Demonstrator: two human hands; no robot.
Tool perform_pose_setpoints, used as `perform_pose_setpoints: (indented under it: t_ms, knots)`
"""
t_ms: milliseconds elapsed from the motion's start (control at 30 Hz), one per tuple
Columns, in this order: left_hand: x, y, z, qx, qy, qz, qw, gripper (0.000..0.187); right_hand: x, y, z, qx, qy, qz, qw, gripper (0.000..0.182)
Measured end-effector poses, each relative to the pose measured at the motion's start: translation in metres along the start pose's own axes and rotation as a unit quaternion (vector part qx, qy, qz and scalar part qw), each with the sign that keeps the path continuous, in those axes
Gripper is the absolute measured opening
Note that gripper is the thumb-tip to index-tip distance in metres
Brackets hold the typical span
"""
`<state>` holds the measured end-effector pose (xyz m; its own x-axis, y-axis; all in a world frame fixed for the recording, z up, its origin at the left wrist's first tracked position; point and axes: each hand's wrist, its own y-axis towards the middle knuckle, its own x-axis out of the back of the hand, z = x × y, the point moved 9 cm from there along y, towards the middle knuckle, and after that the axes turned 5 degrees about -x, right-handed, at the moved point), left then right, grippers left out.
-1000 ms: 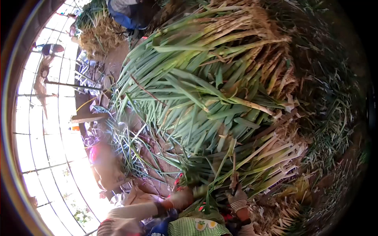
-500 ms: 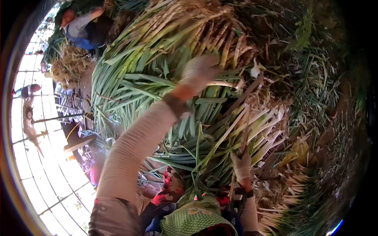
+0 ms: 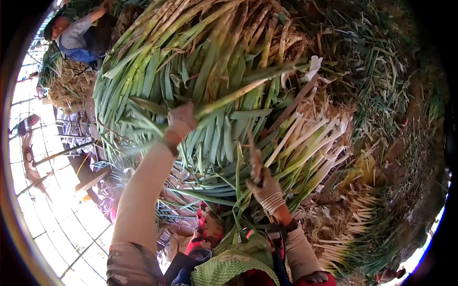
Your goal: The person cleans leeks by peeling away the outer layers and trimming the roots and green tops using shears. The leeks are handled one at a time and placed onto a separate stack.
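My left hand (image 3: 182, 119), in a pale knit glove, is closed around a green onion (image 3: 234, 98) in front of the big heap. The stalk slants up to the right, and its leaves trail to the left. Closer to my lap, my right hand (image 3: 267, 189), also gloved, grips a narrow brown tool (image 3: 255, 162) that points upward. Its kind is hard to make out. Under and beside that hand lies a smaller pile of green onions (image 3: 305, 159) with pale stalks fanned to the right. The large heap of green onions (image 3: 191, 71) spreads behind both hands.
At upper left another person (image 3: 78, 35) bends near a root pile (image 3: 71, 86). Trimmed green onions (image 3: 353, 233) lie in a row at lower right. Leaf scraps (image 3: 377, 105) cover the right side. A wooden board (image 3: 93, 178) and wire mesh (image 3: 52, 200) are at left.
My left hand has moved left and toward me, and a green onion now shows clearly in it. My right hand has shifted left and up with the tool.
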<state>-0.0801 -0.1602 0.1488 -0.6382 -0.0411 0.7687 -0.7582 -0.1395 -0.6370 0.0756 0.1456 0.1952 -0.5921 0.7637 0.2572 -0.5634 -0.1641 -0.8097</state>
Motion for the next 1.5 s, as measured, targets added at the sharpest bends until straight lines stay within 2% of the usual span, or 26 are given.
perform_pose_setpoints:
  t_ms: [33, 67, 133, 167, 200, 233, 333, 367, 467, 500, 600, 633, 733, 767, 867, 900, 1000, 1033, 1133, 1167, 1267, 1300, 1400, 1500]
  knots:
    - [-0.006, -0.018, -0.018, -0.035, -0.009, 0.024, 0.999, 0.046, 0.015, -0.002, 0.001, -0.005, 0.055, -0.037, 0.998, 0.054]
    - [-0.015, -0.037, -0.037, -0.073, -0.019, 0.051, 0.996, 0.048, 0.017, -0.002, -0.006, -0.024, 0.058, -0.031, 0.998, 0.052]
    - [-0.053, -0.058, -0.049, -0.026, -0.105, 0.092, 0.990, 0.049, 0.016, -0.017, 0.002, 0.003, 0.004, 0.005, 1.000, 0.051]
    - [-0.075, -0.067, -0.058, 0.005, -0.252, 0.136, 0.958, 0.050, 0.016, -0.024, -0.004, -0.014, 0.001, 0.017, 1.000, 0.052]
    - [-0.093, -0.079, -0.071, 0.039, -0.392, 0.179, 0.901, 0.052, 0.016, -0.031, -0.011, -0.031, -0.002, 0.029, 0.999, 0.053]
    - [-0.109, -0.091, -0.086, 0.075, -0.522, 0.217, 0.821, 0.055, 0.016, -0.039, -0.018, -0.046, -0.007, 0.042, 0.998, 0.054]
    - [-0.134, -0.112, -0.120, 0.083, -0.640, 0.228, 0.729, 0.048, 0.010, -0.064, -0.039, -0.088, -0.054, 0.059, 0.993, 0.062]
    - [-0.132, -0.118, -0.129, 0.071, -0.698, 0.179, 0.690, 0.047, 0.003, -0.073, -0.038, -0.101, -0.106, 0.081, 0.986, 0.061]
    - [-0.164, -0.125, -0.129, 0.111, -0.703, 0.147, 0.687, 0.047, -0.001, -0.062, -0.056, -0.133, -0.108, 0.064, 0.983, 0.059]
    - [-0.167, -0.129, -0.134, 0.112, -0.708, 0.148, 0.682, 0.050, 0.004, -0.050, -0.054, -0.105, -0.120, 0.025, 0.987, 0.057]
    - [-0.187, -0.123, -0.135, 0.106, -0.670, 0.076, 0.731, 0.045, 0.017, -0.042, -0.056, -0.112, -0.100, -0.008, 0.989, 0.057]
    - [-0.198, -0.123, -0.128, 0.144, -0.624, 0.039, 0.767, 0.045, 0.012, -0.047, -0.058, -0.122, -0.099, 0.008, 0.988, 0.059]
    - [-0.208, -0.133, -0.129, 0.177, -0.579, 0.031, 0.795, 0.045, -0.009, -0.052, -0.056, -0.087, -0.150, 0.027, 0.984, 0.060]
    - [-0.207, -0.140, -0.132, 0.185, -0.572, 0.035, 0.798, 0.058, -0.004, -0.044, -0.058, -0.104, -0.144, 0.001, 0.984, 0.061]
    - [-0.159, -0.153, -0.159, 0.147, -0.638, 0.050, 0.754, 0.045, 0.026, -0.003, -0.048, -0.083, -0.131, -0.086, 0.984, 0.057]
    - [-0.148, -0.156, -0.172, 0.118, -0.706, 0.032, 0.698, 0.032, 0.038, 0.006, -0.042, -0.122, -0.133, -0.080, 0.980, 0.054]
    - [-0.191, -0.156, -0.182, 0.067, -0.744, 0.057, 0.663, 0.032, 0.043, -0.004, -0.042, -0.053, -0.123, -0.125, 0.983, 0.054]
    - [-0.193, -0.160, -0.181, 0.066, -0.743, 0.045, 0.664, 0.030, 0.037, -0.024, -0.041, -0.084, -0.152, -0.085, 0.981, 0.056]
    - [-0.194, -0.162, -0.171, 0.052, -0.669, -0.013, 0.742, 0.028, -0.012, -0.068, -0.075, -0.139, -0.179, 0.035, 0.973, 0.057]
    - [-0.190, -0.164, -0.171, 0.041, -0.665, -0.034, 0.745, 0.029, -0.013, -0.067, -0.075, -0.140, -0.178, 0.026, 0.974, 0.057]
    - [-0.219, -0.160, -0.162, 0.043, -0.598, -0.058, 0.799, 0.033, 0.000, -0.043, -0.060, -0.129, -0.161, -0.028, 0.978, 0.055]
    - [-0.204, -0.164, -0.165, 0.038, -0.594, -0.042, 0.803, 0.037, 0.010, -0.026, -0.054, -0.122, -0.152, -0.054, 0.979, 0.053]
    - [-0.180, -0.169, -0.178, 0.020, -0.670, -0.035, 0.741, 0.032, 0.029, 0.006, -0.045, -0.083, -0.147, -0.094, 0.981, 0.051]
    - [-0.174, -0.171, -0.183, 0.014, -0.690, 0.008, 0.724, 0.032, 0.038, 0.006, -0.034, -0.075, -0.129, -0.101, 0.984, 0.053]
